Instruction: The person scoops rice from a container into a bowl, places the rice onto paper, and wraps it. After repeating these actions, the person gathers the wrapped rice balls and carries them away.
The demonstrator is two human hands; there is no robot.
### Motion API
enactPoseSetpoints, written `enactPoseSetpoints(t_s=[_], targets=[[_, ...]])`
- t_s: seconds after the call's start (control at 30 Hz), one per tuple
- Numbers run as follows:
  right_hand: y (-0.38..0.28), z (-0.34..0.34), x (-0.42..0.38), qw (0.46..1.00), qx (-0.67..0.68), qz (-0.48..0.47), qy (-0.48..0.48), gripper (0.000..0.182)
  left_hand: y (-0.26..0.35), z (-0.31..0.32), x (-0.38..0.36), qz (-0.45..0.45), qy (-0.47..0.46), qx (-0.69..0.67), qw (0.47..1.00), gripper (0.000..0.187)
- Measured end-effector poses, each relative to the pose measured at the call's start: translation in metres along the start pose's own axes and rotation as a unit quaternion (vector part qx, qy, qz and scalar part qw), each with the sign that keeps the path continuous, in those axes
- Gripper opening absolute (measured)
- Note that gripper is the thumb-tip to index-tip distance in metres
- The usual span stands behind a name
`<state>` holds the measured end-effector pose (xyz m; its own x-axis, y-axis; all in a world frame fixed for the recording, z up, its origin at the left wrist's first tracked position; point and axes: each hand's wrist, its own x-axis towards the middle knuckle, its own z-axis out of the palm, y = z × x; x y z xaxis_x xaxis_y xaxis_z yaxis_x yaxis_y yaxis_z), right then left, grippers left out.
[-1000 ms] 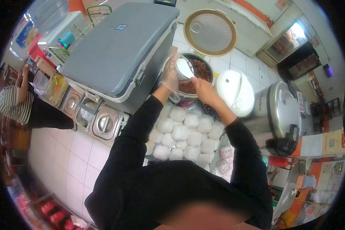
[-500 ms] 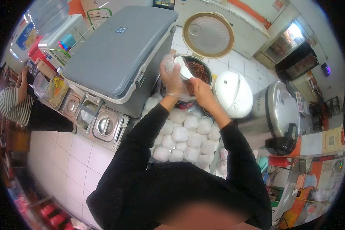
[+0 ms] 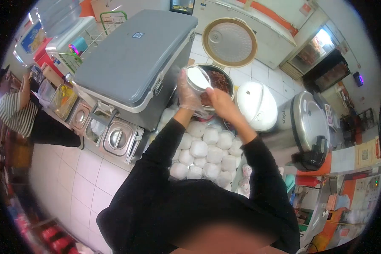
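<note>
Right hand (image 3: 220, 100), bare: fingers pinching narrow handle of smooth white oval paddle (image 3: 197, 77). Paddle over 9 o'clock side of round pot (image 3: 231, 80); grainy dark-red food (image 3: 219, 79) inside. Left hand (image 3: 188, 94), in wrinkled clear plastic glove, at paddle's 7 o'clock; fingers partly hidden, cannot tell whether gripping. From hands: pale rounded bundles (image 3: 199, 148) at 6 o'clock, hard grey cooler (image 3: 131, 57) at 10, glossy white cooker (image 3: 247, 99) at 4.

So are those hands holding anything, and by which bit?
The right hand holds the white paddle by its handle. The gloved left hand seems to cup something beside it, too unclear to name.
</note>
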<state>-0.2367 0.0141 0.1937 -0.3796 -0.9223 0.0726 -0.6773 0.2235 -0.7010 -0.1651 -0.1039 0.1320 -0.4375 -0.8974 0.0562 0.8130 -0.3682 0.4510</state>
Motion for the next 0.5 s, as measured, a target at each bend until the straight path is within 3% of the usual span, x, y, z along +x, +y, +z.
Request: enactPoseSetpoints(t_s=[0.07,0.1,0.13,0.17,0.23,0.33,0.37,0.47,0.5], targets=[[0.008,-0.02,0.005,0.996,0.007,-0.092,0.012,0.051,0.019,0.017,-0.011,0.002,-0.027,-0.007,1.0,0.059],[0.025,-0.021,0.01,0.977,0.041,-0.181,0.102,0.048,0.027,0.022,-0.017,0.003,-0.04,-0.009,0.999,0.064],[0.013,-0.036,0.007,0.986,0.149,0.011,0.079,0.042,0.032,0.018,-0.022,-0.028,-0.059,-0.019,0.998,0.066],[0.033,-0.042,0.018,0.979,0.147,-0.006,0.138,0.037,0.036,0.014,-0.025,-0.058,-0.078,-0.03,0.995,0.068],[0.007,-0.063,0.007,0.979,0.127,0.073,0.139,0.035,0.048,0.015,-0.044,-0.12,-0.106,-0.065,0.985,0.072],[0.038,-0.059,0.021,0.967,0.203,0.152,0.01,0.037,0.06,0.025,-0.091,-0.209,-0.127,-0.16,0.956,0.079],[0.046,-0.046,0.02,0.973,0.18,0.132,0.051,0.041,0.06,0.025,-0.105,-0.236,-0.129,-0.206,0.941,0.083],[0.074,-0.028,0.013,0.976,-0.073,-0.115,0.169,0.042,0.053,0.013,-0.132,-0.257,-0.182,-0.241,0.918,0.092],[0.062,-0.029,-0.007,0.969,-0.071,-0.127,0.198,0.041,0.05,0.01,-0.14,-0.257,-0.209,-0.235,0.914,0.095]])
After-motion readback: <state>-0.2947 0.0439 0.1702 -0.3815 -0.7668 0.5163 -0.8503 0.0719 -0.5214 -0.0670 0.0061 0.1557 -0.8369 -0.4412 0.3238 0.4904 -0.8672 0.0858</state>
